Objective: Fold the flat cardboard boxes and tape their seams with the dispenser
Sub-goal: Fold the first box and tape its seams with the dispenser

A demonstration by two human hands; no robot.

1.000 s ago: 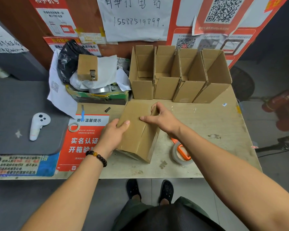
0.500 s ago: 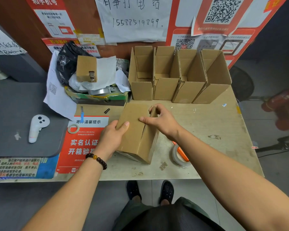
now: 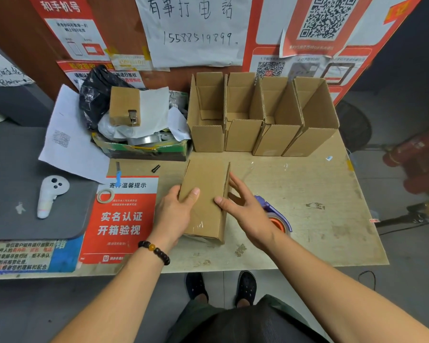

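Left hand point(image 3: 176, 214) has the box point(image 3: 204, 201) by its left edge, thumb laid on top and fingers wrapped under the side. Right hand point(image 3: 245, 209) is spread open, fingers straight, thumb tip touching the box top near its right edge. Box sits mid-table point(image 3: 307, 194), tape dispenser point(image 3: 279, 217) just right, half hidden behind that hand. Four folded boxes point(image 3: 260, 120) line the back.

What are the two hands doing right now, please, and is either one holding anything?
Left hand: grips the left edge of the cardboard box, thumb on top.
Right hand: open, fingers spread beside the box's right side, gripping nothing.
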